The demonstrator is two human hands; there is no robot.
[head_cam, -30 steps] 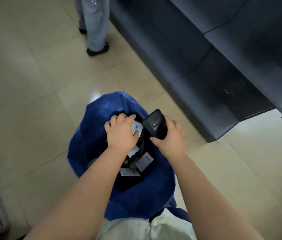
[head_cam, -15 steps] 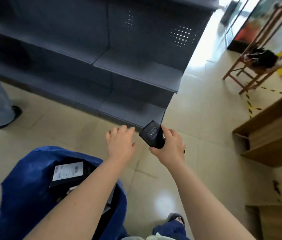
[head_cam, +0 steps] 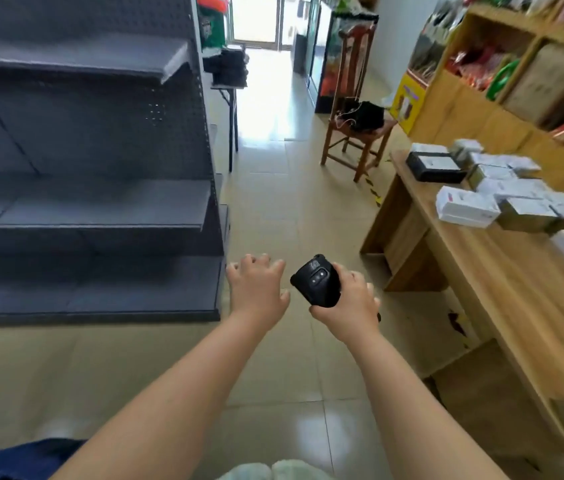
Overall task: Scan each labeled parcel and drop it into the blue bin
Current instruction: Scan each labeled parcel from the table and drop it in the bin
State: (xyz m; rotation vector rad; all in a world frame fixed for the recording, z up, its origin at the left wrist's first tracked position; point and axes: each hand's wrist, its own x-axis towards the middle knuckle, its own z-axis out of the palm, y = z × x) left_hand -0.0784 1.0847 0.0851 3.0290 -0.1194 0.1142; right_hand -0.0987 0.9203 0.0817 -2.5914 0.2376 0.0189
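Note:
My right hand [head_cam: 349,308] grips a black handheld scanner [head_cam: 317,280] in mid-air over the floor. My left hand [head_cam: 256,287] hovers just left of it, fingers spread and holding nothing. Several labeled parcels [head_cam: 464,206], white and grey boxes plus one black box [head_cam: 434,166], lie on the wooden table [head_cam: 502,278] to the right. Only a strip of the blue bin [head_cam: 13,457] shows at the bottom left corner, behind my left forearm.
Dark grey metal shelving [head_cam: 100,202] fills the left side. A wooden chair [head_cam: 356,133] with a black bag stands ahead in the aisle. Wooden shelves [head_cam: 516,64] with goods rise behind the table. Tiled floor runs between them.
My view swung up and right from the bin toward the aisle and table. The left hand let go of a parcel into the bin and came away holding nothing. The right hand keeps the scanner.

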